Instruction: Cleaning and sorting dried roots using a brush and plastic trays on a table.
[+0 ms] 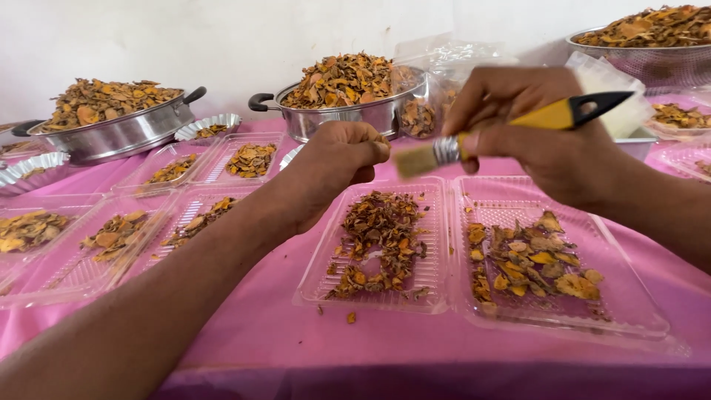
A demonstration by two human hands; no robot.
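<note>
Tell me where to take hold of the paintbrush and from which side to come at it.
Grip the paintbrush on its yellow handle, just behind the metal ferrule, as the right hand does now. It lies nearly level, bristles pointing left toward the closed left hand, black tail end up and to the right. Coming from above and the right probably suits best, leaving the bristles free over the clear tray.

One head view, close over the table

We have a single camera, worn on the head, looking forward and down across a pink table (281, 326) toward a white wall (148, 37). It sits near: our forearms enter from the bottom and right edges, with the left hand (333, 167) and right hand (533, 141) at mid-frame. Clear trays (437, 296) lie just below them; pans (126, 133) line the far edge. No second view shares the scene.
</note>
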